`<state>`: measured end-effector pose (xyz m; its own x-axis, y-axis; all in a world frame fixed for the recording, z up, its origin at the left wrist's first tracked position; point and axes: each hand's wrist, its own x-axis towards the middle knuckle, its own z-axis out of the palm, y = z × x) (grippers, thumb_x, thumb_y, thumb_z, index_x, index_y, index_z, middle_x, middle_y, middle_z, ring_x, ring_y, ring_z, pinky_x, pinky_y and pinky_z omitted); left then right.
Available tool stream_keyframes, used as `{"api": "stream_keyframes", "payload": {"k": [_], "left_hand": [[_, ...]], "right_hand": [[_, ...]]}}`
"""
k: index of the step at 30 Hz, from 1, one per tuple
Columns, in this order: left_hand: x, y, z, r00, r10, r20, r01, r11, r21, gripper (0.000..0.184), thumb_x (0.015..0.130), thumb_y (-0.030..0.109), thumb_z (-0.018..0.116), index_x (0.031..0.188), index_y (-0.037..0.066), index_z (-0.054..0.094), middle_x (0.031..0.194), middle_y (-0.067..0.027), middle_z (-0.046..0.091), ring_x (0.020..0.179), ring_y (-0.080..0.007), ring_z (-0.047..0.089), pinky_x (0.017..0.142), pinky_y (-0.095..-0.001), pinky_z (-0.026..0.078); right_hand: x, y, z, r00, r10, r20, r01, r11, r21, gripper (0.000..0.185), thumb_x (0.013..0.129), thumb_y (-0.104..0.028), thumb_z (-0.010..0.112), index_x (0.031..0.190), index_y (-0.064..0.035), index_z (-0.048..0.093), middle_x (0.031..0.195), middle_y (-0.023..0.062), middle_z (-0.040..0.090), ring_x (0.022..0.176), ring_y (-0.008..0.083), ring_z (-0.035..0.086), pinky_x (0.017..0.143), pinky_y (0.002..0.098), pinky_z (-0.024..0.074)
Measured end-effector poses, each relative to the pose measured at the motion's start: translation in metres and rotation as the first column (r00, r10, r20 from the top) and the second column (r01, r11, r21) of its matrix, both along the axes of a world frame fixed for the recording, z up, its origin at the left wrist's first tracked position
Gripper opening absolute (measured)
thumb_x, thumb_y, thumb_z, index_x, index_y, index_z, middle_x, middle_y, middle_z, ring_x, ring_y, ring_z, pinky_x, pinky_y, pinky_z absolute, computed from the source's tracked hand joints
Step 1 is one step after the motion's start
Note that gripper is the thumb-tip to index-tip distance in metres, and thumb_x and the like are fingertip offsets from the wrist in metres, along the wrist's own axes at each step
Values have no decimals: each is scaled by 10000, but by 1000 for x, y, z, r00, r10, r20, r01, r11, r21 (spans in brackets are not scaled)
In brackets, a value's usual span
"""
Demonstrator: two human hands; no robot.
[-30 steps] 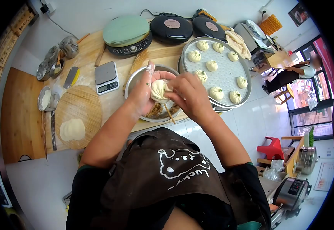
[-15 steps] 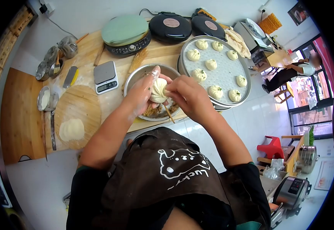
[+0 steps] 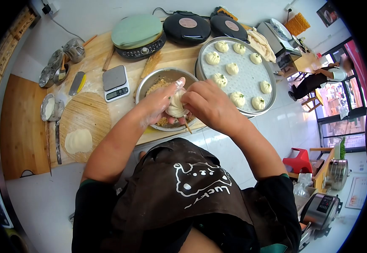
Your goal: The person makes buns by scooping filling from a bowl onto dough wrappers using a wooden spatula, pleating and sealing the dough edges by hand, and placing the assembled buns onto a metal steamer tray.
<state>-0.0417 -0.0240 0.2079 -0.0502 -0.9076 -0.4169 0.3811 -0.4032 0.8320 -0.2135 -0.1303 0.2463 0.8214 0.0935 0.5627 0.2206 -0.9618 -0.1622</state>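
A pleated white bun (image 3: 175, 108) rests in my left hand (image 3: 160, 102), whose fingers curl beneath it while the floury thumb lies along its upper side. My right hand (image 3: 206, 103) pinches the bun's pleated edge from the right. Both hands are over a metal bowl (image 3: 139, 88) of crumbly brown filling (image 3: 158, 86). A wooden stick (image 3: 188, 128) pokes out below the bun, its other end hidden. To the right, a round perforated steamer tray (image 3: 244, 76) carries several finished buns (image 3: 237, 99).
Left of the bowl are a digital scale (image 3: 116, 84), a scraper (image 3: 78, 83) and a round board (image 3: 86, 120) bearing a flat dough wrapper (image 3: 78, 141). Electric griddles (image 3: 187, 28) line the wall. A person (image 3: 324, 76) stands far right near a red stool (image 3: 298, 160).
My left hand and the bun have turned slightly, and the right hand has shifted a little along the pleats. More filling shows at the bowl's far side.
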Motion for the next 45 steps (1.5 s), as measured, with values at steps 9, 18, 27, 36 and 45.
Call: {"api": "stream_keyframes", "payload": {"k": [9,18,27,36,45], "left_hand": [[1,-2,-12,864,-13,-503,-54,991,-119,435,1073,364,407,1302,14,528,1218,-176,646,1140,-326,650,999,-488,536],[-20,-15,-17,847,91,-524,-183,975,-126,497,1089,414,343,1399,36,434,1377,-173,541,1254,-308,572,1034,-470,504],[-13,-16,-45,898,-83,-433,-49,957,-287,596,1068,452,429,1523,81,329,1377,-99,521,1220,-246,558,979,-394,489],[-12,-16,-43,971,-45,-233,20,994,-108,674,911,12,677,1491,103,346,1181,-85,580,1035,-196,643,793,-305,540],[-33,-121,-25,976,-78,205,115,977,-178,702,858,56,732,1473,75,392,1224,-112,573,1117,-203,606,948,-319,510]], "right_hand": [[-12,-17,-18,990,-137,-27,138,933,334,315,827,-104,718,1118,-58,606,990,91,623,901,308,600,802,401,461],[-21,-4,-39,968,-240,-76,252,920,299,880,736,-333,839,1461,-42,433,1295,164,556,1239,358,501,1046,480,353],[-27,7,-52,899,-422,-114,436,844,311,725,705,-218,830,1333,-52,509,1179,161,559,1127,374,518,988,477,379],[-59,0,-57,833,-509,-216,546,695,467,663,839,-331,779,1378,-54,511,1211,176,585,1128,379,568,972,463,452],[-206,-167,-91,374,-877,-302,844,188,502,452,911,-222,708,1284,-6,572,1248,190,577,1034,296,644,887,389,524]]}}
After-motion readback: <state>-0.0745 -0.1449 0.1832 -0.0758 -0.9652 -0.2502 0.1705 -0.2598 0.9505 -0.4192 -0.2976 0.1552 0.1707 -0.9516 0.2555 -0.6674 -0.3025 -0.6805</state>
